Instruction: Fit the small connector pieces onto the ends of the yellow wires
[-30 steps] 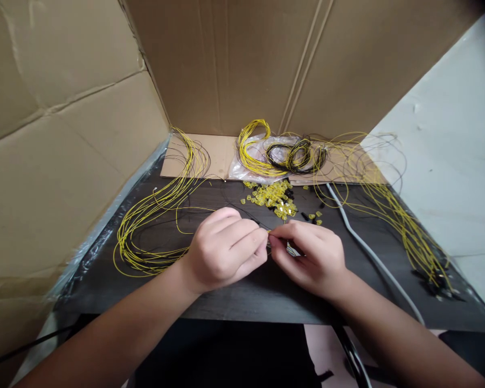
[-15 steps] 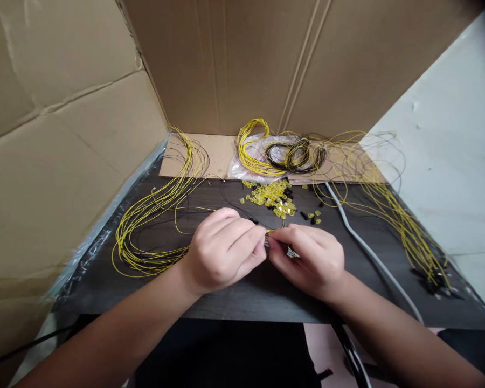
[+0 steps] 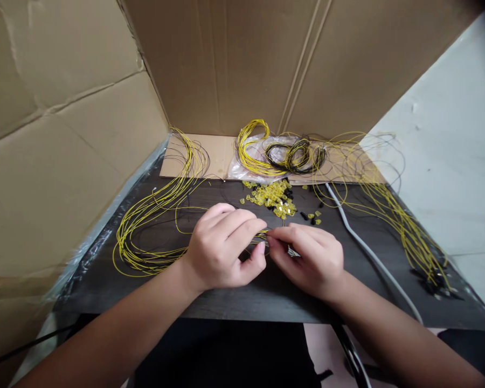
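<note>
Two big brown cardboard panels (image 3: 250,64) box in the work spot at the back and left, with a pale wall (image 3: 448,140) on the right. Next biggest is the dark table (image 3: 242,304), with a flat cardboard strip (image 3: 218,153) along its back edge. A loopy bundle of yellow and black wires (image 3: 123,237) sprawls over the left side, and another bundle (image 3: 414,237) runs down the right, ending in a clump of black ends. The person's left hand (image 3: 224,245) is partly open, thumb and fingers apart; can't really tell if it's got hold of any strand. Their right hand (image 3: 315,258) has thumb and index pinched on some thin yellow strands (image 3: 262,234), which sit front and center, in the gap between both sets of fingertips. Grey cable (image 3: 366,245) lies just right of that hand. Yellow coil (image 3: 244,153) and black coil (image 3: 295,161) rest on a clear plastic bag (image 3: 236,171). Smallest stuff: a heap of little yellow pieces (image 3: 270,195) beyond the hands, black bits (image 3: 304,215) mixed in and beside it.
</note>
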Motion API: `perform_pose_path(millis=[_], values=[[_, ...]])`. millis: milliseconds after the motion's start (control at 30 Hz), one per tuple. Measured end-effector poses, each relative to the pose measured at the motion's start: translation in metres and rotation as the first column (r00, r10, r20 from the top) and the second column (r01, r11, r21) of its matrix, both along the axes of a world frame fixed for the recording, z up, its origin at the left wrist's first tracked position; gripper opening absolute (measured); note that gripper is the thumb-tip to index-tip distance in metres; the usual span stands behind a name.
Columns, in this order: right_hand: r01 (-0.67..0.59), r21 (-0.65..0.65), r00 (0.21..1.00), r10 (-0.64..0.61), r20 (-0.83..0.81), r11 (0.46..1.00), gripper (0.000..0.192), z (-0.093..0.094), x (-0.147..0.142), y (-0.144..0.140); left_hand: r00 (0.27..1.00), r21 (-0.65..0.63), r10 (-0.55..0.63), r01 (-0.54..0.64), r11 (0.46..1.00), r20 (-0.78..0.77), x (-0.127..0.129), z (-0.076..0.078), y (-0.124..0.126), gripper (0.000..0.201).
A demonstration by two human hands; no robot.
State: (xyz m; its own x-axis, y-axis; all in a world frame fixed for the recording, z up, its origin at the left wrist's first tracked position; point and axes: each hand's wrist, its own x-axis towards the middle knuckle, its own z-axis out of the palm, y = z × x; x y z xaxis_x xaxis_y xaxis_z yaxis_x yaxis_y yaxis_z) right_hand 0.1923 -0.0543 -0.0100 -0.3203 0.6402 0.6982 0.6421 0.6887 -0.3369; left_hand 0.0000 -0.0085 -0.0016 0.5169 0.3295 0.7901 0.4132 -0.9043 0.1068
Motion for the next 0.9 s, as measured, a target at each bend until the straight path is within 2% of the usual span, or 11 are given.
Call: perform_pose_path(millis=[267, 667, 900], values=[[-0.007, -0.034, 1.000, 0.007, 0.006, 0.999, 0.012, -0.0020, 0.0006, 0.0007, 1.000, -0.008, 0.001, -0.001, 1.000, 0.005, 0.0007, 0.0007, 0.0007, 0.010], [0.033, -0.016, 0.999, -0.033, -0.003, 0.999, 0.010, -0.0001, 0.0003, 0.0015, 0.997, 0.023, 0.029, -0.027, 0.999, -0.066, 0.0007, -0.0031, -0.0007, 0.009], [0.040, -0.018, 0.999, -0.040, 0.000, 0.999, 0.011, -0.0001, 0.0010, 0.0011, 0.999, 0.022, 0.026, -0.026, 0.999, -0.031, 0.0003, -0.0020, -0.0009, 0.017]])
